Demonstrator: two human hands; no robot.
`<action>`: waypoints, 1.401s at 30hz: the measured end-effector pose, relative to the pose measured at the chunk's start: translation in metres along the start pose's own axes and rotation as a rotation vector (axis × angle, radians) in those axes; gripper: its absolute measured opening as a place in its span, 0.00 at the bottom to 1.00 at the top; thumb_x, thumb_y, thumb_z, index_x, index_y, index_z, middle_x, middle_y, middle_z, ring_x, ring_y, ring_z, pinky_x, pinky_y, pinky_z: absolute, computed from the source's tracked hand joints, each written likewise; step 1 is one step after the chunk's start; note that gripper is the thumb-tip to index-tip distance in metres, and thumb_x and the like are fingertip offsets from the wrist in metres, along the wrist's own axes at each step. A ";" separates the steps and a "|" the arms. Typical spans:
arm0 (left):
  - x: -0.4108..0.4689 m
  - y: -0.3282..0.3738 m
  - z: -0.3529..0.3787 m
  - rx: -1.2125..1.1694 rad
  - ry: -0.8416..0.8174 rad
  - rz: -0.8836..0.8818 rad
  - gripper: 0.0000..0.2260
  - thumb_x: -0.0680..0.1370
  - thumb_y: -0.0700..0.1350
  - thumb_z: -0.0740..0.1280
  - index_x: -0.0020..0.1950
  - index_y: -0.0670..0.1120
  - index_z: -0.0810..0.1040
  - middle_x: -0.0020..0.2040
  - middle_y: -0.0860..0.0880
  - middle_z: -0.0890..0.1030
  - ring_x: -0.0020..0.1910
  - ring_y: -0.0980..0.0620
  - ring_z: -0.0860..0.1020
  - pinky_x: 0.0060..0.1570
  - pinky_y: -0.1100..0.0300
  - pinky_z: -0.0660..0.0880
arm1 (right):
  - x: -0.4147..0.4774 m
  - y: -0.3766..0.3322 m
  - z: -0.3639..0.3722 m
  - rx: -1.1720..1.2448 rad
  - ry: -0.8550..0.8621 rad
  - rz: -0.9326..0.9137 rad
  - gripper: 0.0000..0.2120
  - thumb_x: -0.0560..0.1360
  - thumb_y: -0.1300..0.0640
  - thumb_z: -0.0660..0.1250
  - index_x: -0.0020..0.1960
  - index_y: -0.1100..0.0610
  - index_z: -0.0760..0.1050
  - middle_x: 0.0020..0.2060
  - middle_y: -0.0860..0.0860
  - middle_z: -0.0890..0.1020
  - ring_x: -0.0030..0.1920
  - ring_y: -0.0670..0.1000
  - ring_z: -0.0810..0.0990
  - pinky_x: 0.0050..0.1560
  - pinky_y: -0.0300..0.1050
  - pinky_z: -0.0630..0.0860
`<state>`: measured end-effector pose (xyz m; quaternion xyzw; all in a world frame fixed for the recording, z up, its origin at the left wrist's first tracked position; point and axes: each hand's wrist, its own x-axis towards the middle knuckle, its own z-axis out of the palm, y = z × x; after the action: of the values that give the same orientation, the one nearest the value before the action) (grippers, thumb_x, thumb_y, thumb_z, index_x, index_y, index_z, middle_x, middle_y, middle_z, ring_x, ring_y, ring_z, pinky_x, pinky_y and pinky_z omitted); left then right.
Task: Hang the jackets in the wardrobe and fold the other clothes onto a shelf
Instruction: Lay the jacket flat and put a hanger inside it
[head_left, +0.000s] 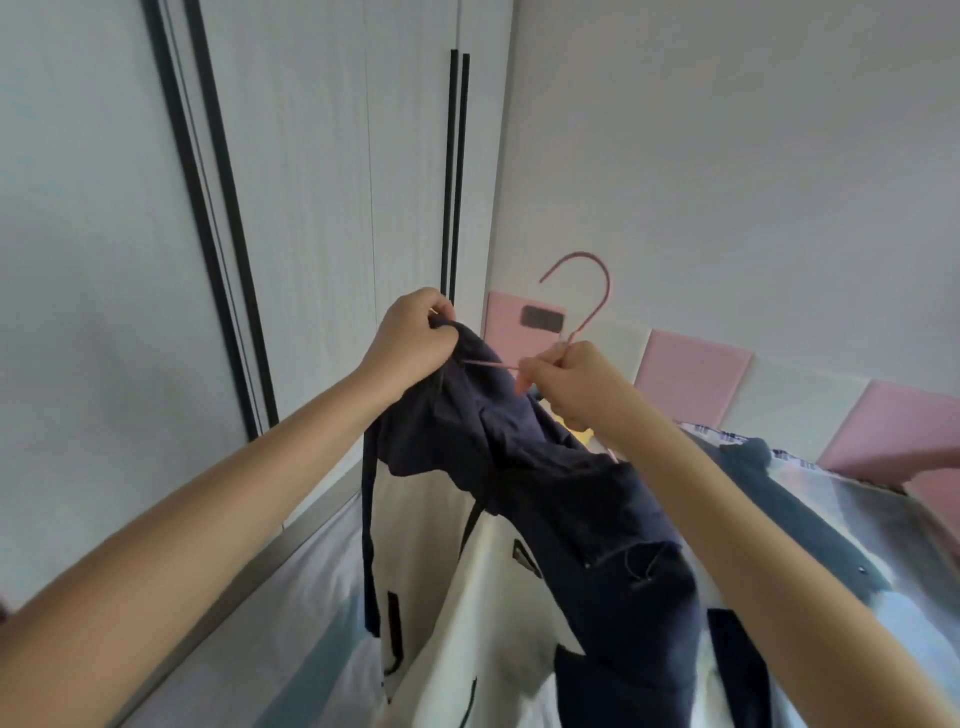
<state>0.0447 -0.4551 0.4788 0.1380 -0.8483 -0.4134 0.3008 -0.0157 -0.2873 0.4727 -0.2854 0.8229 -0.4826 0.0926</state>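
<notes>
Pink hanger (606, 295) gripped at its neck in right hand (569, 382), one arm tucked into navy-and-white jacket (597, 519). Left hand (413, 335) clenched on navy shoulder fabric, apparently working it over hanger. Jacket held up above bed (311, 597), not yet hung; wardrobe (311, 182) doors closed. Dark garment (753, 462) on bed, seemingly unfolded.

A plain pale wall (727, 156) fills the upper right, and along its foot runs a row of padded panels: a pink panel (506, 338) bearing a dark rectangular patch (543, 317), then a second pink panel (691, 379), a cream panel (795, 405) and another pink one (893, 426). Below lies a bed (311, 597) with pale blue-and-white striped bedding, and a checked fabric edge (711, 431) shows near the panels.
</notes>
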 end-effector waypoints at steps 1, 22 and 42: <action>-0.001 0.002 0.001 -0.052 0.026 0.020 0.08 0.73 0.33 0.58 0.44 0.45 0.73 0.36 0.52 0.73 0.34 0.56 0.70 0.31 0.69 0.66 | -0.001 0.005 0.001 -0.022 -0.019 0.022 0.15 0.78 0.58 0.62 0.34 0.59 0.78 0.17 0.49 0.63 0.18 0.47 0.59 0.18 0.35 0.58; -0.024 -0.065 -0.033 0.287 -0.134 0.031 0.12 0.77 0.43 0.66 0.60 0.49 0.72 0.61 0.48 0.68 0.62 0.52 0.71 0.56 0.62 0.65 | 0.023 -0.004 -0.005 -0.103 0.041 -0.025 0.15 0.76 0.57 0.67 0.30 0.56 0.76 0.19 0.46 0.70 0.20 0.44 0.63 0.21 0.33 0.61; 0.026 -0.061 -0.031 0.185 0.251 0.252 0.16 0.75 0.30 0.57 0.48 0.43 0.83 0.47 0.49 0.82 0.48 0.50 0.79 0.54 0.57 0.75 | 0.008 0.018 -0.096 -0.179 -0.218 0.077 0.16 0.79 0.54 0.62 0.34 0.59 0.73 0.22 0.48 0.59 0.22 0.46 0.54 0.22 0.34 0.52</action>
<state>0.0429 -0.5248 0.4558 0.1081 -0.8490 -0.2724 0.4397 -0.0701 -0.2136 0.5079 -0.3115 0.8581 -0.3694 0.1737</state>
